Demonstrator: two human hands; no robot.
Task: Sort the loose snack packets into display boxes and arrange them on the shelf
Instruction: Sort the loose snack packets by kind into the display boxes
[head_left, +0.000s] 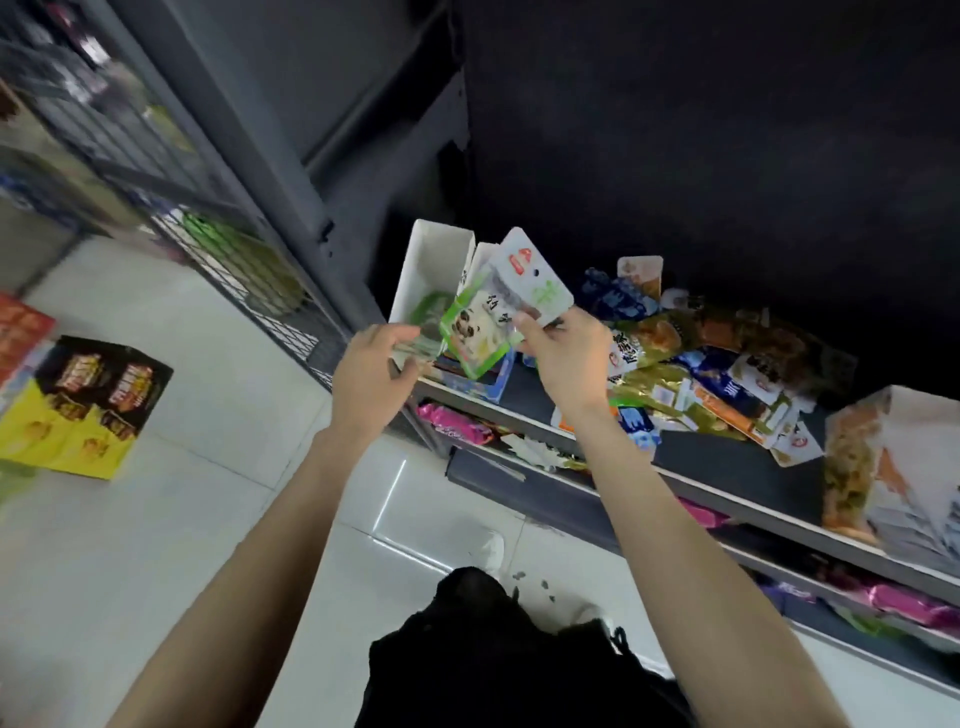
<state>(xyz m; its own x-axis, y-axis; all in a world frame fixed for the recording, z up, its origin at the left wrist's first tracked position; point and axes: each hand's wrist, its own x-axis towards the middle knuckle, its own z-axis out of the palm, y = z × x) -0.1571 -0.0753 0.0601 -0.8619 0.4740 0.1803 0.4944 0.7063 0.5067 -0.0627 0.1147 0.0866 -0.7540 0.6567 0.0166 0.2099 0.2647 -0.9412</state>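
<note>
My right hand (563, 358) holds a fan of green-and-white snack packets (496, 306) above the left end of the shelf (727, 467). Just left of them my left hand (371, 371) hovers with fingers loosely curled near the front of a white display box (431, 265), which holds a few green packets. Whether the left hand holds anything is blurred. A heap of loose mixed packets (727, 374) lies on the shelf to the right of my right hand.
A second box with an orange print (883, 467) stands at the shelf's right end. Pink packets (457, 421) fill the lower shelves. A black-and-yellow carton (88, 405) sits on the tiled floor at the left. A wire rack (208, 234) rises behind it.
</note>
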